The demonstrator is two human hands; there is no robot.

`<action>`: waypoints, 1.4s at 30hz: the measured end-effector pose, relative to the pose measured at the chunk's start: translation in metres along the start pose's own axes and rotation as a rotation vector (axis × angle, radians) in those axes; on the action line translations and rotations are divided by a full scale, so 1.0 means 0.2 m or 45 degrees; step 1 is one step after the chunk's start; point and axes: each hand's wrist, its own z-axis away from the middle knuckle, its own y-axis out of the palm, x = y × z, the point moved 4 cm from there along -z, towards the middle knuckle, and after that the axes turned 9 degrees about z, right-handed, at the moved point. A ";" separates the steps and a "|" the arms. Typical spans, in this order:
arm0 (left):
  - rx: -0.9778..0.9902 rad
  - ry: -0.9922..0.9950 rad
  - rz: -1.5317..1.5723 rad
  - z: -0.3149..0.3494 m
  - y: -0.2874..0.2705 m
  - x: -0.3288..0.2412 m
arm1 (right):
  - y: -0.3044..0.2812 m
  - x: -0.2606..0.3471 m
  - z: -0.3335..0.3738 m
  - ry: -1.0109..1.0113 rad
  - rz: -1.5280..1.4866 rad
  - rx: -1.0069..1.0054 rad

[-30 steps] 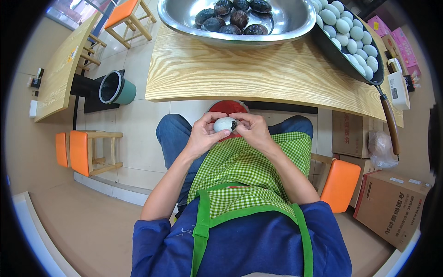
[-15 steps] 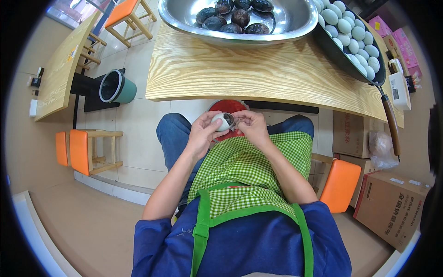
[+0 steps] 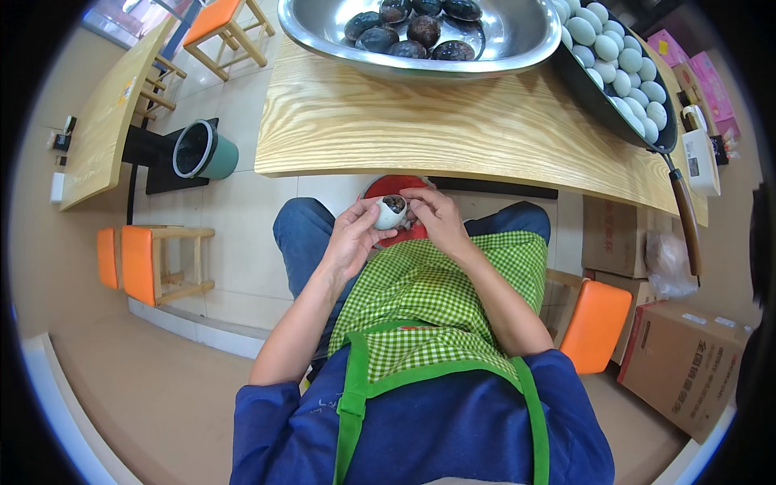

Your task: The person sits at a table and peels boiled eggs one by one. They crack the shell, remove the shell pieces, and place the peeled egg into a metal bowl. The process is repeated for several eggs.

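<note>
My left hand point(image 3: 353, 232) is closed around a partly peeled preserved egg point(image 3: 391, 215), held between my knees. Pale shell covers most of it, and dark egg shows through a gap at its top. My right hand point(image 3: 439, 220) is closed in a pinch at the shell's right edge; the fingertips partly hide the bit they grip. Below both hands is a red tub point(image 3: 418, 233), mostly covered by them.
On the wooden table point(image 3: 388, 121) stand a steel bowl point(image 3: 517, 50) of dark peeled eggs point(image 3: 423, 31) and a long-handled pan point(image 3: 594, 99) heaped with pale unpeeled eggs point(image 3: 630, 61). A green bin point(image 3: 220, 157), orange stools point(image 3: 137, 265) and cardboard boxes point(image 3: 683, 364) are around me.
The egg has turned in my left hand, so its dark opening faces up rather than right. My right fingers have shifted along the shell's right side.
</note>
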 end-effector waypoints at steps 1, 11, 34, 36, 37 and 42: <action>0.000 0.010 -0.003 0.00 0.00 0.00 | 0.00 0.06 0.01 0.037 -0.140 0.076; -0.041 0.185 -0.543 0.02 0.04 -0.02 | 0.02 0.16 0.04 0.165 -0.388 0.244; 0.058 0.301 -0.680 0.03 0.12 -0.03 | -0.02 0.18 0.08 0.338 -0.623 0.218; 0.071 0.281 -0.646 0.02 0.10 -0.03 | -0.03 0.19 0.08 0.325 -0.630 0.242; 0.079 0.274 -0.640 0.02 0.09 -0.03 | -0.04 0.19 0.08 0.315 -0.620 0.275; 0.045 0.089 -0.587 0.04 0.09 -0.07 | -0.07 0.18 0.06 0.270 -0.578 0.378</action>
